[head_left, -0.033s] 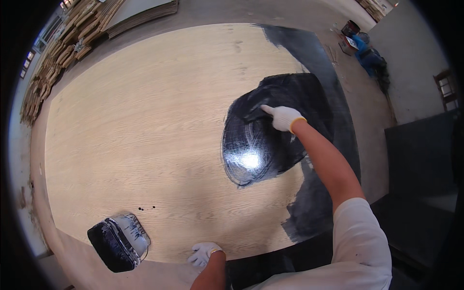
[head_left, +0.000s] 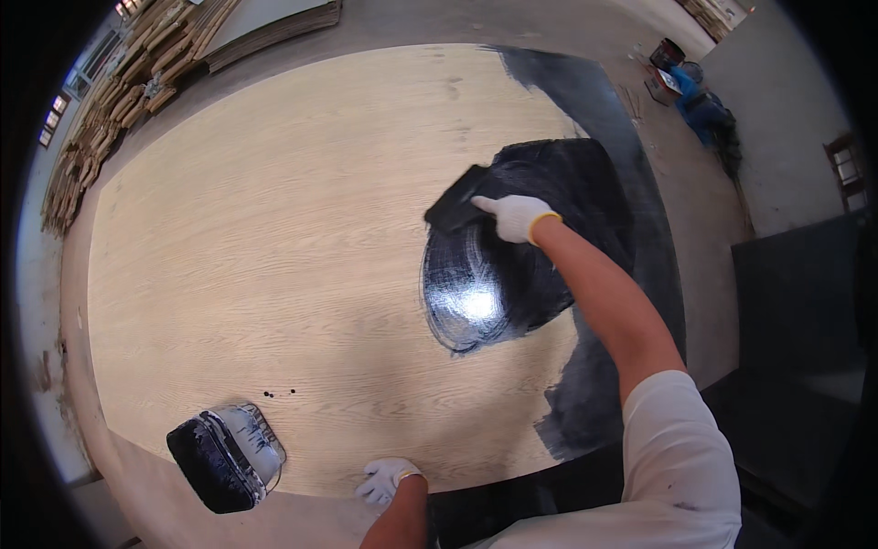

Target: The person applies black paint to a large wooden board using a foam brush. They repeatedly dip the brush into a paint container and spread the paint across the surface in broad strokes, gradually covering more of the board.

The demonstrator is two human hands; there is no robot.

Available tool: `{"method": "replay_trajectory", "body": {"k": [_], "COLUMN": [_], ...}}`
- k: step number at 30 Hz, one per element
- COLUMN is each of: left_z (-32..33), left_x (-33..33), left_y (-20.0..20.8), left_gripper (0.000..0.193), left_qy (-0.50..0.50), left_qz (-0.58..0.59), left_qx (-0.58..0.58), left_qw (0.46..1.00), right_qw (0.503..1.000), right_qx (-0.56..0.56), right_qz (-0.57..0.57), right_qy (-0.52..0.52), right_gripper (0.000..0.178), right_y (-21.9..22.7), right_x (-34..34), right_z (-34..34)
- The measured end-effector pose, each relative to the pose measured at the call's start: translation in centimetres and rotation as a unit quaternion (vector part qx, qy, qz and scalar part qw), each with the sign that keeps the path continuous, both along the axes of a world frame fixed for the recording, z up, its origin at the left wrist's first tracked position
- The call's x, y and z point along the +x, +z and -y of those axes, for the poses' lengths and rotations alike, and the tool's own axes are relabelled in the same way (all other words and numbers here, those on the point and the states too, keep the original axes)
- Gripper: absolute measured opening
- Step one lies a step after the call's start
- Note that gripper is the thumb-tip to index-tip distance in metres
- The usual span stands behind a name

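Observation:
A large light wood-grain board (head_left: 274,238) lies in front of me, with wet, glossy black paint (head_left: 567,183) spread over its right part. My right hand (head_left: 519,218), in a white knit glove with a yellow cuff, is closed on a wide, flat, black-coated paint applicator (head_left: 457,197). The applicator presses on the upper left rim of the paint patch, one finger stretched along its top. Whether it is a brush or a pad is hard to make out. My left hand (head_left: 389,480), also gloved, rests with fingers apart on the board's near edge.
A rectangular paint tray (head_left: 215,457) holding black paint sits at the board's near left corner, with small black drips beside it. Bundled wood strips (head_left: 101,137) and stacked sheets (head_left: 274,27) lie far left. Paint cans (head_left: 663,87) and a blue bag (head_left: 697,112) stand far right.
My right hand has moved left with the applicator, which now reaches past the paint's left rim onto bare wood grain. My left hand and the tray stay in place.

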State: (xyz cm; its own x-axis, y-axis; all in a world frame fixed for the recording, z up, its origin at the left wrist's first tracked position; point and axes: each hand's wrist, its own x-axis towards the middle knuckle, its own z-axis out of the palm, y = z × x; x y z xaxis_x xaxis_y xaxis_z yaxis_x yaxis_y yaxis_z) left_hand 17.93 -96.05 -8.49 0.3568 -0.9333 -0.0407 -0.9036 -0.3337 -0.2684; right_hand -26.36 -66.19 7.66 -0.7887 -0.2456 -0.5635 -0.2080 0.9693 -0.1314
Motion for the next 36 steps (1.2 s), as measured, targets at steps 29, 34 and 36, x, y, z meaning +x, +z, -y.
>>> {"method": "replay_trajectory", "body": {"k": [29, 34, 36], "left_z": [-0.3, 0.1, -0.2], "left_x": [0.7, 0.8, 0.3], "left_y": [-0.2, -0.5, -0.6], "left_gripper": [0.072, 0.072, 0.072], "left_qy": [0.02, 0.011, -0.021], "left_qz": [0.08, 0.091, 0.094], "left_qx": [0.073, 0.073, 0.081], "left_qw": [0.994, 0.993, 0.992], "right_qw": [0.995, 0.992, 0.994], "right_qx": [-0.033, -0.055, -0.08], "right_qz": [0.09, 0.113, -0.004], "right_qy": [-0.041, -0.014, -0.079], "right_gripper": [0.08, 0.072, 0.069], "right_y": [0.0, 1.5, -1.0], "right_x": [13.8, 14.1, 8.5], "right_z": [14.5, 15.2, 14.3]}}
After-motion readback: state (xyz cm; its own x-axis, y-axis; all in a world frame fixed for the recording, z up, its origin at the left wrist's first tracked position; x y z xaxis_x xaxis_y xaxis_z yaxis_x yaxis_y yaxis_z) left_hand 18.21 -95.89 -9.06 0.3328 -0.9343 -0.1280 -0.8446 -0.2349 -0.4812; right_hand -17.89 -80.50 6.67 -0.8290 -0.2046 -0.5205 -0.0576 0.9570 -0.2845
